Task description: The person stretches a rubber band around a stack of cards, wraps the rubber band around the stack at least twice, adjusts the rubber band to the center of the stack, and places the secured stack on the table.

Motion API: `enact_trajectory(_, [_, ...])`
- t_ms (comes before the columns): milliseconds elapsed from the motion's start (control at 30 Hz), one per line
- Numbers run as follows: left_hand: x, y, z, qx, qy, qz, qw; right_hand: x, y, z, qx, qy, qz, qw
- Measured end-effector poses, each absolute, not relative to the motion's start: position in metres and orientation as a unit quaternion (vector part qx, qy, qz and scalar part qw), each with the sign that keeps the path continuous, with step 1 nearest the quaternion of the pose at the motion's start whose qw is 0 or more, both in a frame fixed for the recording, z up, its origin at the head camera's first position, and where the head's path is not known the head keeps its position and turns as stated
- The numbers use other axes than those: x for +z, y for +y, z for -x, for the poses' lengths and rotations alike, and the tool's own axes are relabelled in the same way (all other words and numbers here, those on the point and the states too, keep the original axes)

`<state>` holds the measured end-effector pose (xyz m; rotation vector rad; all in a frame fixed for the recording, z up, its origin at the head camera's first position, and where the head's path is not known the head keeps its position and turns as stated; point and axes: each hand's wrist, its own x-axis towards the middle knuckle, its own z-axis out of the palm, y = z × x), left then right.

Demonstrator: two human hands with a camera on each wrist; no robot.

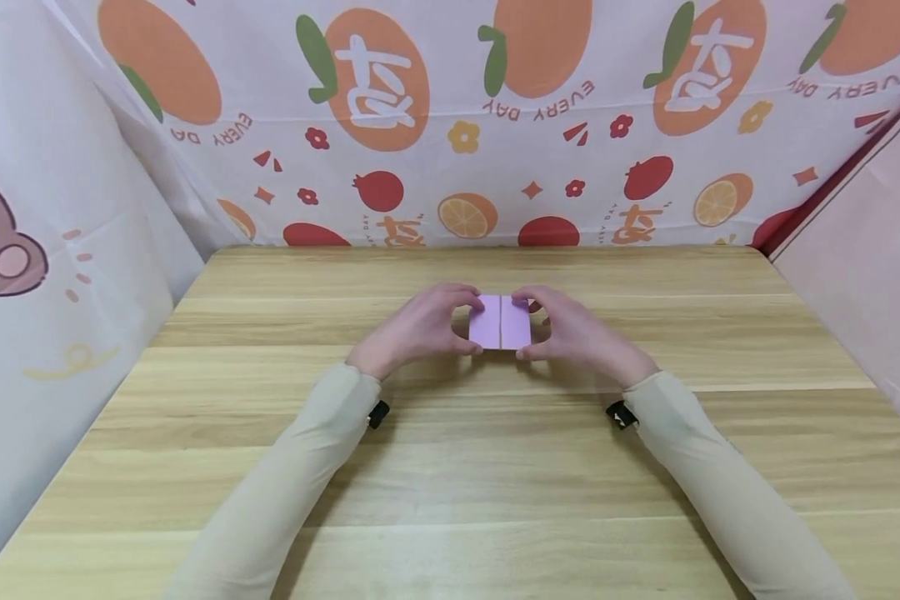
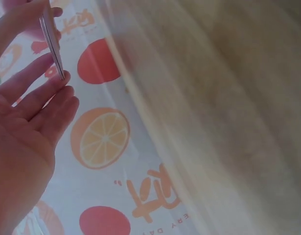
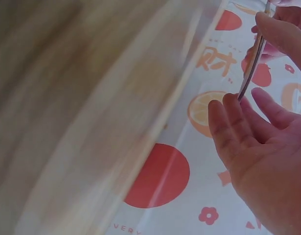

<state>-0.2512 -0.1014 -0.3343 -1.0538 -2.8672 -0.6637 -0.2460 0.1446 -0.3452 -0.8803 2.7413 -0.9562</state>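
Between the two hands is a small lilac square of paper or card [image 1: 485, 325], with a narrow tan line running down its middle. Whether it is one folded sheet or two pieces side by side, I cannot tell. The left hand [image 1: 433, 323] pinches its left side, thumb at the near edge and fingers at the far edge. The right hand [image 1: 573, 332] pinches the right side likewise. Seen edge-on in the left wrist view, the paper [image 2: 52, 46] is thin and layered. Its edge [image 3: 253, 63] also shows layers in the right wrist view.
Both forearms reach over a wood-grain table [image 1: 480, 500]. A fruit-patterned cloth [image 1: 495, 167] hangs behind the table's far edge, and pale cloths hang at the left [image 1: 60, 333] and right [image 1: 862, 233]. A dark strap shows at each wrist.
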Motion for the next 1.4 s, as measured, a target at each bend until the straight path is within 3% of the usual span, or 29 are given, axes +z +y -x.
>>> enact_trajectory(633, [-0.35,-0.097,0.259,-0.219,-0.918,0.315,-0.097,-0.365,0.147,0.267,-0.257,0.906,0.313,0.123])
enact_trajectory(1400, [-0.362,-0.109,0.258,-0.226,-0.915,0.319,-0.104,-0.365,0.15,0.258,-0.227,0.922,0.287,0.13])
